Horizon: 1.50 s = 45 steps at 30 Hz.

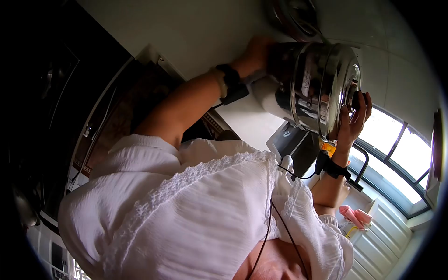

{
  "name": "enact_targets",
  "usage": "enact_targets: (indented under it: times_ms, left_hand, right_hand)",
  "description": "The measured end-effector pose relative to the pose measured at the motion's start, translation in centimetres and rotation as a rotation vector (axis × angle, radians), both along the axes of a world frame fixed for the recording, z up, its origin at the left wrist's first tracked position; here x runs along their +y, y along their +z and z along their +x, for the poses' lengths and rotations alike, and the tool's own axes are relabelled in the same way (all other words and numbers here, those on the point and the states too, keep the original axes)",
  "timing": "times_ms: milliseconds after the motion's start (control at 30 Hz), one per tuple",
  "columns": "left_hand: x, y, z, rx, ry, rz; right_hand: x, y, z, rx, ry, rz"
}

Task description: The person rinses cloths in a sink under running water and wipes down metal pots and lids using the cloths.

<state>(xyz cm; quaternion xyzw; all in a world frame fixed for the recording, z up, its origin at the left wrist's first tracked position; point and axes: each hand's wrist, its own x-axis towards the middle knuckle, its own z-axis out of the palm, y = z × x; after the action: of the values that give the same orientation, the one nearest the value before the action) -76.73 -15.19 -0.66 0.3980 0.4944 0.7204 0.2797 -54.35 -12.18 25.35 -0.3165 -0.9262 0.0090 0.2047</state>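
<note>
A shiny metal pot (305, 86) with ridged bands fills the upper middle, its axis lying sideways in this tilted view. At its right end is a see-through domed lid (346, 70) with a dark knob (355, 99). My right hand (357, 116) reaches up to that lid, fingers and thumb bent around the knob. On the opposite side, my left hand (258, 52) is against the dark lower end of the pot; it is blurred, and its fingertips are hidden behind the metal. Dark straps circle both wrists.
Below the pot is a white counter (247, 116) with a dark sink (294, 149) and a black tap (363, 165) near a bright window (396, 149). Pink cloth (355, 216) hangs by white cabinet doors (382, 238). Another shiny round vessel (291, 18) is at the top.
</note>
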Motion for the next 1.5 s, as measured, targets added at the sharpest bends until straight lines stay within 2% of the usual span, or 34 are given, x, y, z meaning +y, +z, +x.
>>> enact_targets:
  times_ms: [67, 167, 267, 367, 433, 500, 567, 667, 767, 867, 967, 1067, 1167, 1267, 1367, 1467, 1500]
  left_hand:
    - [-3.6, 3.3, 0.0, -0.088, -0.046, -0.043]
    - [-2.3, 2.0, 0.5, -0.048, -0.014, -0.008]
    - [2.0, -0.3, -0.4, -0.136, -0.156, 0.122]
    - [0.9, 0.8, -1.0, -0.195, -0.205, 0.067]
    - [-1.2, 1.7, 1.1, -0.546, -0.23, 0.091]
    - [-2.5, 2.5, 1.5, -0.518, -0.233, 0.031]
    - [-3.0, 3.2, 0.4, -0.108, -0.214, -0.09]
    - [-1.1, 2.7, -0.9, -0.169, -0.302, -0.001]
    - [-1.8, 2.4, 0.8, -1.302, -0.629, 0.249]
    - [-2.5, 3.8, 1.0, -1.473, -0.61, 0.15]
    - [0.5, 2.6, -1.5, -0.178, -0.334, -0.022]
    - [4.8, -0.4, -0.9, -0.416, -0.442, -0.034]
    - [6.0, -0.2, -1.4, -0.194, -0.307, -0.201]
    - [5.8, -3.1, -0.5, -0.087, -0.1, -0.109]
    - [1.8, -0.5, 0.1, -0.125, -0.031, -0.177]
    - [0.1, -2.2, 4.3, -0.143, 0.248, -0.022]
    - [0.2, -1.4, 3.4, -0.191, 0.175, 0.034]
  right_hand:
    - [0.2, 0.1, -0.1, -0.014, 0.009, 0.01]
    - [0.1, 0.2, 0.1, -0.033, 0.001, 0.0]
    - [0.3, 0.0, 0.3, -0.009, -0.005, -0.012]
    - [0.3, 0.2, 0.1, -0.023, -0.038, -0.005]
    - [0.4, 0.2, 0.2, -0.013, -0.041, -0.028]
    - [0.2, 0.3, 0.3, -0.005, -0.05, -0.054]
    - [0.3, 0.3, 0.3, -0.017, -0.035, -0.048]
    - [0.3, 0.4, 0.0, -0.019, -0.051, -0.031]
    - [0.4, 0.3, 0.3, -0.045, -0.066, -0.007]
    - [0.2, 0.5, 0.2, -0.031, -0.054, -0.052]
    - [0.2, 0.6, 0.0, -0.015, -0.062, -0.066]
    - [0.3, 0.6, -0.1, -0.028, -0.076, -0.045]
    - [0.3, 0.6, 0.2, -0.029, -0.106, -0.065]
    - [0.5, 0.5, 0.4, -0.018, -0.098, -0.064]
    - [0.3, 0.7, 0.0, -0.052, -0.107, -0.028]
    - [0.3, 0.4, -0.1, 0.012, -0.114, -0.09]
    - [0.1, 0.4, -0.1, 0.043, -0.121, -0.128]
